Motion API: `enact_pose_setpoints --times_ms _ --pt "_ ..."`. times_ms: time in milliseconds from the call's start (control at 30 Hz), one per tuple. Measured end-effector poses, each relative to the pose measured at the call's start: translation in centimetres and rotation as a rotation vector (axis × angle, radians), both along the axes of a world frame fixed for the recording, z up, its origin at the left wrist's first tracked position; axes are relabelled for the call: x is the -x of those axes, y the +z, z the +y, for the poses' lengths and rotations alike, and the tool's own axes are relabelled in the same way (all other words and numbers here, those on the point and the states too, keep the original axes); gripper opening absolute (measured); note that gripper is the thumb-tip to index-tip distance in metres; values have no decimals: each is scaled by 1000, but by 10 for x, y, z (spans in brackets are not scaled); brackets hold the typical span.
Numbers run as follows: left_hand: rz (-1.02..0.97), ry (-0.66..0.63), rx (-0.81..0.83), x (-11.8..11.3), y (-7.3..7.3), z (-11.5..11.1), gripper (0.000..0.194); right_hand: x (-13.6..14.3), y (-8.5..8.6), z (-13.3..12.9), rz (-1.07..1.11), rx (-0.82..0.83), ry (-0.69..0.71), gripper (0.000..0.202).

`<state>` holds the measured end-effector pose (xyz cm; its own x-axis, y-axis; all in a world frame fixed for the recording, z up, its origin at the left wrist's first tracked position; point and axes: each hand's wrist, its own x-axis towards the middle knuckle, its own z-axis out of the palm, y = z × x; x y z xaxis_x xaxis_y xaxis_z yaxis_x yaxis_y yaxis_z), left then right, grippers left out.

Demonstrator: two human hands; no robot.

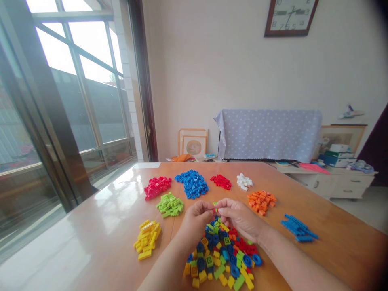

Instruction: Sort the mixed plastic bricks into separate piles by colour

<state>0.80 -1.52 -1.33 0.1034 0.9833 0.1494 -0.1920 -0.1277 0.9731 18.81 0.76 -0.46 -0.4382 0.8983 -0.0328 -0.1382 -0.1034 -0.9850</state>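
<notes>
Left hand (195, 218) and right hand (239, 218) nearly meeting above heap of multicoloured plastic bricks (209, 261); both grips pinched on small red plastic piece (216, 210), mostly finger-hidden.

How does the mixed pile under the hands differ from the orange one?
The mixed pile holds many colours; the orange pile just one. The mixed pile spreads wider; the orange pile is smaller. The orange pile lies farther back than the mixed pile. Both are loose toy pieces on the table.
</notes>
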Motion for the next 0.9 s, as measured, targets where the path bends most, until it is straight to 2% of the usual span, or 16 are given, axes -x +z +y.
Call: enact_pose_setpoints --times_ms 133,400,600,900 --pt "-52 -24 75 2 4 -2 22 0 0 1 -59 -58 -27 24" --pt "-44 -35 80 1 3 -2 25 5 11 -6 -159 -175 -53 23" --pt "-17 -23 60 0 5 -4 25 3 3 -3 -219 -175 -58 26" --pt "19 -39 18 0 -4 3 24 2 0 0 -222 -155 -70 20"
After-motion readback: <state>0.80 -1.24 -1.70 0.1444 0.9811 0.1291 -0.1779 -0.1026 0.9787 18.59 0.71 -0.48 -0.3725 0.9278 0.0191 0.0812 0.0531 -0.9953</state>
